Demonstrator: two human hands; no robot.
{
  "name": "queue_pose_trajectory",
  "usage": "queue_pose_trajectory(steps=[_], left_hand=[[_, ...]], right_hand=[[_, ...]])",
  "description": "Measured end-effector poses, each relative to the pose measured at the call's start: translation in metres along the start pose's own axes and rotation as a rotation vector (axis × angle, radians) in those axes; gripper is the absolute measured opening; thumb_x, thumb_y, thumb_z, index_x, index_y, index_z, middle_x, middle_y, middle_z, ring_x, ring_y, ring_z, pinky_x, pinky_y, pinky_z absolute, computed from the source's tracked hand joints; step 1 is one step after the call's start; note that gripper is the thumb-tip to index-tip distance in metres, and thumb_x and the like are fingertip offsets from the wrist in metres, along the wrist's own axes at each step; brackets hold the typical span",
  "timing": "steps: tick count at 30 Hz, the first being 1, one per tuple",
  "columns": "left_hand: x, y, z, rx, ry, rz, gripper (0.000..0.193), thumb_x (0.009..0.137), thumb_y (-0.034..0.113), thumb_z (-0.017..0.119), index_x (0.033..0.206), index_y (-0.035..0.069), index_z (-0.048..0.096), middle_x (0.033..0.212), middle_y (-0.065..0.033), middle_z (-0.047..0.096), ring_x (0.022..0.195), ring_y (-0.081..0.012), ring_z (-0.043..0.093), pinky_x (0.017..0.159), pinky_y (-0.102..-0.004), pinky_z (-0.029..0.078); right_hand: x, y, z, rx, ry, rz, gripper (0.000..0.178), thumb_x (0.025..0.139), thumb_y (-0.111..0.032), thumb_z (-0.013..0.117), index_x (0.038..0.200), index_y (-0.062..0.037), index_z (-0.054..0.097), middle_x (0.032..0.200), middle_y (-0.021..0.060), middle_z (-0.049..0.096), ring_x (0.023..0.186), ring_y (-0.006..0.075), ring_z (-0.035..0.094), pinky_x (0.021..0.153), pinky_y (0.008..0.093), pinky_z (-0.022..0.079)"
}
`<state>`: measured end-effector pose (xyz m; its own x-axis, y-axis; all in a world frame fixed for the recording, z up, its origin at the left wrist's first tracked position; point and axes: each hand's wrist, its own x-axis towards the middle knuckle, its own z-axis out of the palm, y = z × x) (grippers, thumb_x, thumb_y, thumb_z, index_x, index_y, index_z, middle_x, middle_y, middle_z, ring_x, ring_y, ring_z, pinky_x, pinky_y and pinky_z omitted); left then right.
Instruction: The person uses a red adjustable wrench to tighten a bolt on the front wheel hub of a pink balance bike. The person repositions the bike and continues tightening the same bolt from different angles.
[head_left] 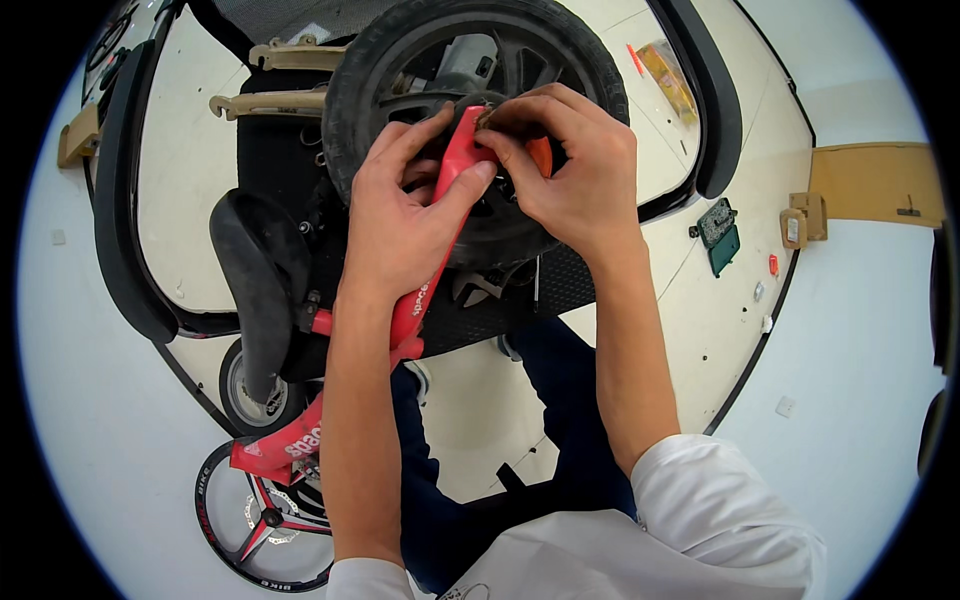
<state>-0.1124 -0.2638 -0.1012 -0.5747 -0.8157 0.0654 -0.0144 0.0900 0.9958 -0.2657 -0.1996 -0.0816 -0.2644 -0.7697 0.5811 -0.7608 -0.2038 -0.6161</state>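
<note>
My left hand (400,225) is closed around the red bicycle frame (461,155), with the thumb along its near face and the fingers round its far side. The frame slants up from the lower left, its top end lying in front of a black wheel (343,120). At that end, the fingertips of my right hand (580,170) are pinched together on a small brownish spot; what they hold is hidden. An orange-red piece (540,155) shows behind the right fingers. A black saddle (255,275) is attached to the frame, left of my left forearm.
The wheel and two tan metal arms (270,104) rest on a black chair (560,285) with curved armrests (712,110). A spoked wheel (272,518) stands at the lower left. On the floor at right are a green case (722,250) and small parts; a yellow packet (668,85) lies beyond.
</note>
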Motion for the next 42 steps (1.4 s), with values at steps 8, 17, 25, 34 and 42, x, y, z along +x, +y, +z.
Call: queue_pose_trajectory(steps=[8, 17, 25, 34, 42], left_hand=[[-0.003, 0.001, 0.002, -0.038, 0.078, -0.035, 0.047, 0.091, 0.013, 0.071, 0.132, -0.006, 0.059, 0.112, -0.0094, 0.061, 0.093, -0.0140, 0.066, 0.084, -0.0272, 0.054], [-0.022, 0.041, 0.022, 0.138, 0.157, -0.193, 0.040, 0.095, 0.016, 0.067, 0.125, -0.009, 0.059, 0.098, -0.0130, 0.071, 0.083, -0.0129, 0.067, 0.075, -0.0254, 0.054], [-0.015, 0.046, 0.038, 0.093, 0.186, -0.234, 0.037, 0.095, 0.014, 0.068, 0.120, -0.006, 0.048, 0.083, -0.0098, 0.068, 0.058, -0.0083, 0.058, 0.049, -0.0208, 0.044], [-0.022, 0.042, 0.042, 0.110, 0.217, -0.209, 0.025, 0.096, 0.014, 0.068, 0.101, -0.001, 0.049, 0.077, -0.0104, 0.068, 0.056, -0.0096, 0.059, 0.047, -0.0209, 0.043], [-0.020, 0.044, 0.040, 0.086, 0.194, -0.214, 0.027, 0.096, 0.018, 0.069, 0.107, -0.004, 0.056, 0.078, -0.0095, 0.068, 0.059, -0.0095, 0.061, 0.051, -0.0204, 0.047]], right_hand=[[0.000, 0.002, -0.007, 0.058, -0.076, 0.066, 0.017, 0.076, -0.001, 0.077, 0.093, -0.0002, 0.072, 0.087, 0.0080, 0.071, 0.075, 0.0183, 0.070, 0.068, 0.0267, 0.054], [-0.011, 0.004, -0.020, 0.128, 0.068, 0.434, 0.027, 0.082, -0.008, 0.076, 0.105, 0.0042, 0.070, 0.089, 0.0092, 0.070, 0.073, 0.0125, 0.068, 0.066, 0.0239, 0.054], [-0.015, 0.014, -0.019, 0.378, 0.051, 0.456, 0.020, 0.084, -0.011, 0.076, 0.100, 0.0017, 0.075, 0.091, 0.0099, 0.069, 0.076, 0.0176, 0.071, 0.068, 0.0267, 0.058], [-0.007, 0.022, -0.005, 0.502, 0.142, 0.400, 0.022, 0.081, -0.012, 0.075, 0.095, 0.0044, 0.071, 0.092, 0.0164, 0.069, 0.079, 0.0280, 0.072, 0.074, 0.0326, 0.058], [-0.005, 0.017, -0.021, 0.531, -0.131, 0.536, 0.056, 0.088, -0.017, 0.072, 0.133, 0.0001, 0.045, 0.106, 0.0219, 0.071, 0.097, 0.0332, 0.072, 0.089, 0.0398, 0.055]])
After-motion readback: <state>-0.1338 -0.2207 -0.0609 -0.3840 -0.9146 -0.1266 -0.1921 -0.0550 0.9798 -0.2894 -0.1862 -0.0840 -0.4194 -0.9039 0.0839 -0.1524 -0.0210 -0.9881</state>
